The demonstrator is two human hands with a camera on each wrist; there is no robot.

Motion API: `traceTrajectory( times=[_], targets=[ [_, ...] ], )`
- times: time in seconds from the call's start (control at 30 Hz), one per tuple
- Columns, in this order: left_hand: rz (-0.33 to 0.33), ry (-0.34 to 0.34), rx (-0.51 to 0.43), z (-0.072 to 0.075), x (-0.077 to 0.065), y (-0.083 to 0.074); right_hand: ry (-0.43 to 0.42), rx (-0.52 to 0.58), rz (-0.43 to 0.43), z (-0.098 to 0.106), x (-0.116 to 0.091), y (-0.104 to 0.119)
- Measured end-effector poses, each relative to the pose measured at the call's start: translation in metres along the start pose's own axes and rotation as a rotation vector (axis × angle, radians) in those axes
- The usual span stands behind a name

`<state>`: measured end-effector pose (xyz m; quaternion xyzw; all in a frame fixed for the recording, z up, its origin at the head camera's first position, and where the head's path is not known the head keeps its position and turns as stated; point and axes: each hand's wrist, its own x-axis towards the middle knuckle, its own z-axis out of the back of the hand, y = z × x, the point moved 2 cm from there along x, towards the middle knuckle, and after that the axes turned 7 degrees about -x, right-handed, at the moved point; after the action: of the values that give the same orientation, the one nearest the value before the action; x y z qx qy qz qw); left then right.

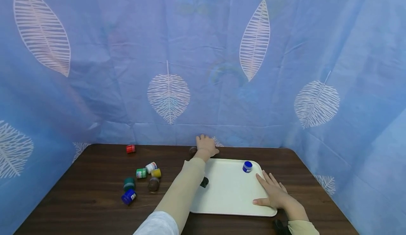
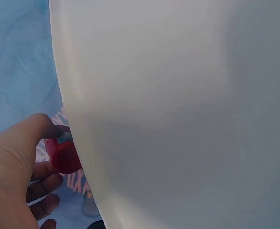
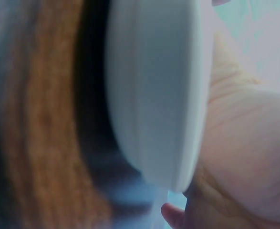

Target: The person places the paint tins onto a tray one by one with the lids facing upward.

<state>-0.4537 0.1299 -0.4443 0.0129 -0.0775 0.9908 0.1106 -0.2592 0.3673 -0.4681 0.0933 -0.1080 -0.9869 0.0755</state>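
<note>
One red jar is pinched in the left hand. Well apart, the right hand lies spread on the tray.

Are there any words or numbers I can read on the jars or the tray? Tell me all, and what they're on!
None can be read.
Green jar, white jar, blue jar on the tray: labels too small.
Red jar in the left hand: label blurred.
Tray: no writing visible.

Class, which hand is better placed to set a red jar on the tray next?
Probably the left hand: it holds a red jar just beyond the tray; the right hand rests at its edge.
</note>
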Motion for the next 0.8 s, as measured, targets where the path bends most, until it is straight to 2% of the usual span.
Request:
traceTrajectory(
  times=[0.17,0.57,0.8],
  targets=[
    [-0.047,-0.037,-0.015,0.004,-0.005,-0.002,0.0,-0.006,-0.011,0.0,0.001,-0.001],
    [-0.217,-0.129,-0.054,0.012,-0.023,-0.016,-0.006,0.007,0.003,0.002,-0.001,0.0],
    [-0.276,-0.146,-0.089,0.011,-0.035,-0.025,-0.003,0.011,-0.01,0.0,0.0,-0.001]
  ],
)
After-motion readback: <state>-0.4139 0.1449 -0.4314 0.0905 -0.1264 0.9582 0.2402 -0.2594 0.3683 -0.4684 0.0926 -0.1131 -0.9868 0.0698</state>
